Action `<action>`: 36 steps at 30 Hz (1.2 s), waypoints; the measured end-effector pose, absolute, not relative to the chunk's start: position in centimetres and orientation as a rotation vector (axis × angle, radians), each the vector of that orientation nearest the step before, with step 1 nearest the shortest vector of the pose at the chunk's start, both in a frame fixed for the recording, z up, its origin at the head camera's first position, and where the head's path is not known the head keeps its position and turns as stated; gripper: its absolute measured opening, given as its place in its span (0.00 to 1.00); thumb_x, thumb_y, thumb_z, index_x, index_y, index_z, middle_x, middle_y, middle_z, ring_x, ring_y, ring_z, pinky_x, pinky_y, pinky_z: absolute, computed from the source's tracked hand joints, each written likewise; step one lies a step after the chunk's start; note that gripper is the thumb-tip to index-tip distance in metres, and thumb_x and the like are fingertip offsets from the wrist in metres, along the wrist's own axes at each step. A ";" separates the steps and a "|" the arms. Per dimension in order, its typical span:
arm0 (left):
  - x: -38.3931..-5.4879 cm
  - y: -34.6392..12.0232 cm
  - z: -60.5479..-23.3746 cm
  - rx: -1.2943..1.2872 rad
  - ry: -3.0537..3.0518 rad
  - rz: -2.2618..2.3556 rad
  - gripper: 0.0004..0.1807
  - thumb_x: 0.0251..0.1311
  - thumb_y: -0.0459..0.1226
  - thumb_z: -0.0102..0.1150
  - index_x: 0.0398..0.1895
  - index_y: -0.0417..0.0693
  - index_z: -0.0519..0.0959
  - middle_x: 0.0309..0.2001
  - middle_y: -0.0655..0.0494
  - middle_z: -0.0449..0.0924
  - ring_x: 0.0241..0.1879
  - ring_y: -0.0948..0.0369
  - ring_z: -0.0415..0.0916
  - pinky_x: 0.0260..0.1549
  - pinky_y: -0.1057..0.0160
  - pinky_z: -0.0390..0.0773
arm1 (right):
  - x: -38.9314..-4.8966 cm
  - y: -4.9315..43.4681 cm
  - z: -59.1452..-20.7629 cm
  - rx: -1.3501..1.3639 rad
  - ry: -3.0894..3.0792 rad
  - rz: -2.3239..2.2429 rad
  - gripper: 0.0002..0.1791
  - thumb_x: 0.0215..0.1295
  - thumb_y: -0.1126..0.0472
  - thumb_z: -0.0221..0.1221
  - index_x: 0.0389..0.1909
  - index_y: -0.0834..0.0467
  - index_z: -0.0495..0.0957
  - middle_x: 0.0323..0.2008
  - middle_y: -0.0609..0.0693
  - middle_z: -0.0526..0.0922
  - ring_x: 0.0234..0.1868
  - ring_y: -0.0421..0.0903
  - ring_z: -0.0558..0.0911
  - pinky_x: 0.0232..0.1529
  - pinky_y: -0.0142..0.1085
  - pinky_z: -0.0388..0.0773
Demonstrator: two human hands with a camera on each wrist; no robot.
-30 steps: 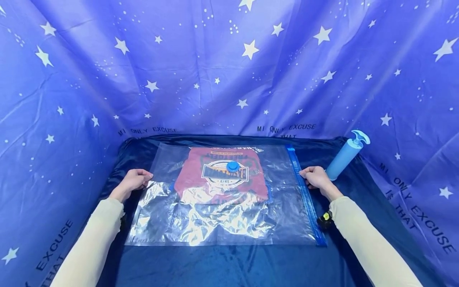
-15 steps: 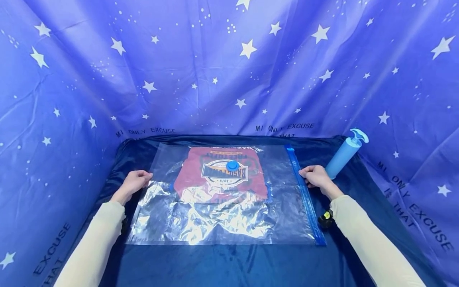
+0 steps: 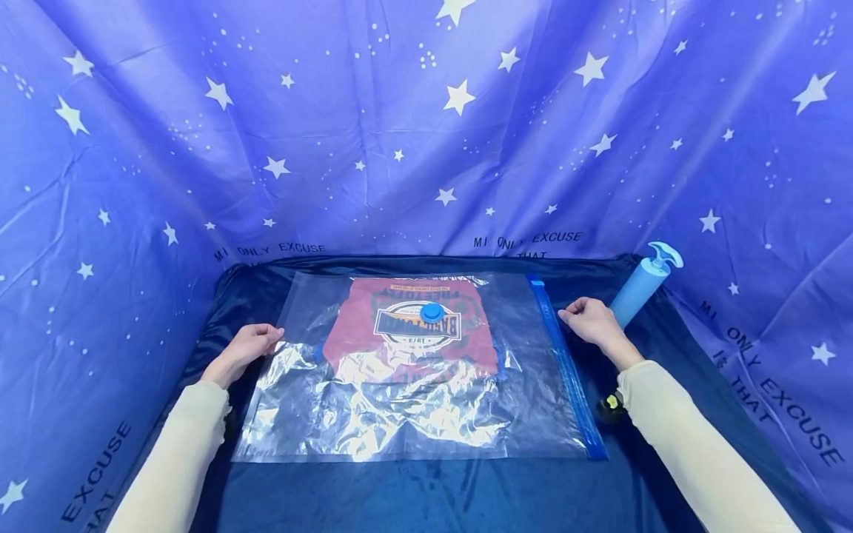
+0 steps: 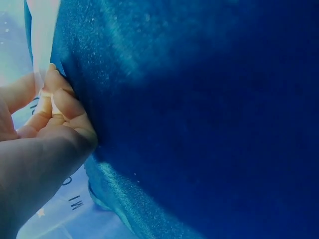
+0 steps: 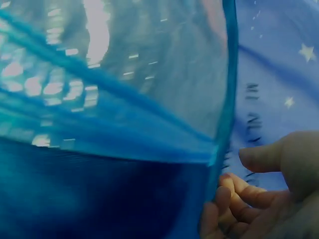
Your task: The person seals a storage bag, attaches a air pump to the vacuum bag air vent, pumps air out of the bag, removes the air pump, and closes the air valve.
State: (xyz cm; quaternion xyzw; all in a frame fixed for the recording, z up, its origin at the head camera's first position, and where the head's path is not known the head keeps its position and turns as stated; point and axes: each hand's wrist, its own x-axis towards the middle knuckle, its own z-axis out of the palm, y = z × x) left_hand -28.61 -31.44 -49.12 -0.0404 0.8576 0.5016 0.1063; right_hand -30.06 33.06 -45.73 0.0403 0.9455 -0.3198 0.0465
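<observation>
A clear vacuum storage bag [image 3: 533,414] lies flat with a folded red printed garment [image 3: 360,326] inside it. On its top face sits a round blue valve cap [image 3: 432,313], and a blue zip strip [image 3: 561,355] runs along its right side. My left hand [image 3: 248,348] pinches the left edge of the bag; in the left wrist view clear film [image 4: 44,40] passes between thumb and fingers. Just off the zip strip is my right hand [image 3: 595,326]. Its thumb [image 5: 261,158] stands apart from the loosely bent fingers, with nothing between them.
A light blue hand pump [image 3: 641,289] stands tilted beyond my right hand, close to it. Dark blue cloth [image 3: 413,496] covers the table. Purple starred curtains [image 3: 373,133] hang at the back and both sides.
My right hand has let go of the zip edge and moved slightly right, away from the bag. The left hand keeps its pinch, and the bag lies in about the same place.
</observation>
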 end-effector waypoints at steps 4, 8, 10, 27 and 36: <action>-28.6 -31.7 -49.0 -0.125 2.513 1.515 0.16 0.79 0.40 0.55 0.30 0.42 0.76 0.24 0.61 0.69 0.29 0.62 0.68 0.34 0.65 0.70 | -30.9 30.4 -44.5 -0.055 2.999 -0.860 0.19 0.77 0.55 0.59 0.49 0.70 0.80 0.43 0.65 0.85 0.42 0.61 0.83 0.45 0.56 0.79; -28.5 -32.1 -48.8 -0.118 2.511 1.544 0.16 0.79 0.39 0.55 0.30 0.43 0.75 0.24 0.61 0.68 0.28 0.62 0.67 0.34 0.64 0.68 | -32.7 26.2 -43.9 -0.272 3.026 -0.845 0.17 0.76 0.56 0.60 0.48 0.69 0.82 0.42 0.63 0.86 0.44 0.61 0.84 0.50 0.57 0.79; -28.4 -32.1 -48.8 -0.113 2.517 1.532 0.16 0.79 0.39 0.55 0.30 0.42 0.76 0.25 0.61 0.69 0.28 0.63 0.68 0.34 0.65 0.68 | -33.5 23.8 -43.7 -0.381 2.996 -0.821 0.17 0.77 0.55 0.59 0.49 0.67 0.83 0.43 0.61 0.87 0.44 0.59 0.84 0.50 0.55 0.80; -28.5 -31.4 -49.5 -0.117 2.528 1.509 0.15 0.79 0.37 0.55 0.31 0.40 0.77 0.24 0.62 0.69 0.28 0.63 0.67 0.30 0.66 0.67 | -36.1 12.3 -46.2 -0.532 2.927 -0.460 0.17 0.77 0.49 0.61 0.30 0.54 0.78 0.25 0.47 0.79 0.29 0.47 0.78 0.37 0.45 0.78; -28.6 -31.4 -49.6 -0.106 2.527 1.527 0.15 0.78 0.36 0.54 0.29 0.40 0.76 0.23 0.63 0.69 0.27 0.65 0.67 0.29 0.67 0.67 | -35.9 9.2 -46.8 -0.559 2.984 -0.312 0.19 0.74 0.48 0.64 0.26 0.55 0.75 0.28 0.50 0.78 0.28 0.48 0.78 0.34 0.47 0.80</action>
